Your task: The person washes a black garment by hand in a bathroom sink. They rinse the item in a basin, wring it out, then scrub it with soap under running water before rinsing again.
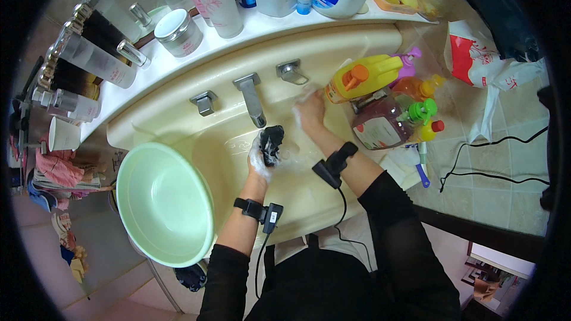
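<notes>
A wet, crumpled black cloth (272, 145) with suds on it lies in my left hand (258, 157), just below the spout of the metal faucet (252, 100). White foam coats that hand. Over the right side of the cream sink basin (223, 142) is my right hand (311, 108), foamy and bent, near the right tap handle (292, 72). Its fingertips are blurred, and whether they touch the handle cannot be told. A left tap handle (204, 103) stands on the other side of the spout. Both wrists wear black straps with small cabled devices.
A pale green plastic basin (165, 205) sits at the sink's left edge. At the right stand a yellow bottle (363, 78), a purple-red pump bottle (383, 125) and a blue-handled brush (422, 174). Jars, tubes and bottles line the white shelf (263, 24) behind. A black cable (490, 142) crosses the tiled counter.
</notes>
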Action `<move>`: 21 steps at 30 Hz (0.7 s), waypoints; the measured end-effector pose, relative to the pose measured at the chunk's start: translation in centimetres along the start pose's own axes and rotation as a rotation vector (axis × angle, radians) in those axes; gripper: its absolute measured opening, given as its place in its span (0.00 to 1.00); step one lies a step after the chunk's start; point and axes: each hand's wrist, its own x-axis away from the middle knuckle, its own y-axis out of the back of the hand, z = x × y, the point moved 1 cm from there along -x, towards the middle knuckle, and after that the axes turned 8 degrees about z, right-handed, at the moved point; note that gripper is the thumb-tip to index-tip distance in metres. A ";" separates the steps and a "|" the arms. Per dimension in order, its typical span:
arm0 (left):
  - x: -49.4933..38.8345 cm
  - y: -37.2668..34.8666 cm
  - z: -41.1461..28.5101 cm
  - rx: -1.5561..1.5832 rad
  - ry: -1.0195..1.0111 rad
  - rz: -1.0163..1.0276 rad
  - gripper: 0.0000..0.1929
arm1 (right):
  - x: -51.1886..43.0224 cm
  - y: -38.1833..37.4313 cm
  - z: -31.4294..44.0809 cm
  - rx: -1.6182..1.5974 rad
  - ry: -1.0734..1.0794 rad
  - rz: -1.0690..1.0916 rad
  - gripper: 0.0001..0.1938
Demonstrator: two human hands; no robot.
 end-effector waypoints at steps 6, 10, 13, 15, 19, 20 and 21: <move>-3.1 2.9 -0.8 -0.030 -0.038 0.006 0.14 | -5.7 1.0 0.8 0.062 0.198 0.154 0.21; -4.4 3.0 -1.4 -0.027 0.000 -0.009 0.13 | -6.2 1.0 0.8 0.093 0.142 0.208 0.16; -4.8 2.2 -1.7 0.050 0.042 0.020 0.13 | -5.6 1.0 0.9 0.079 0.129 0.163 0.15; -4.9 1.6 -1.7 0.075 0.032 0.021 0.13 | -5.3 1.2 1.1 0.049 0.117 0.150 0.15; -5.5 0.9 -1.8 0.016 -0.026 -0.050 0.11 | -5.7 1.0 0.6 0.005 0.075 0.219 0.16; -5.7 0.9 -1.8 0.015 -0.039 -0.077 0.11 | -5.9 0.7 0.1 0.002 0.073 0.217 0.16; -6.0 1.0 -1.8 -0.003 -0.034 -0.089 0.11 | -6.0 0.2 -0.5 -0.013 0.098 0.185 0.16</move>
